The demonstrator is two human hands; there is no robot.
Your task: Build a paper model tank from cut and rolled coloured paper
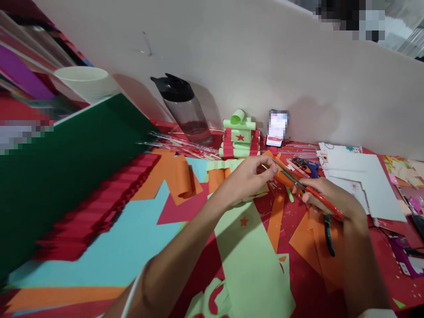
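Note:
My right hand (pixel 323 192) grips a pair of scissors (pixel 318 198) with red handles, its blades pointing up and left. Close to the blade tips, the fingers of my left hand (pixel 253 174) are pinched together; what they hold, if anything, is too small to make out. An orange paper piece (pixel 284 177) shows behind the blades, beside the left fingertips. Below my left forearm lies a long light green paper sheet (pixel 250 256) with a small orange star (pixel 244 221) on it. Orange and green rolled paper (pixel 216 179) sits partly hidden behind the left wrist.
A green paper model (pixel 241 136) with red bands stands by the wall, between a black-lidded bottle (pixel 185 106) and a phone (pixel 277 128). Orange sheets (pixel 308 243), green-handled pliers (pixel 328 236) and white cards (pixel 380 185) lie right. A dark green board (pixel 82 154) leans at left.

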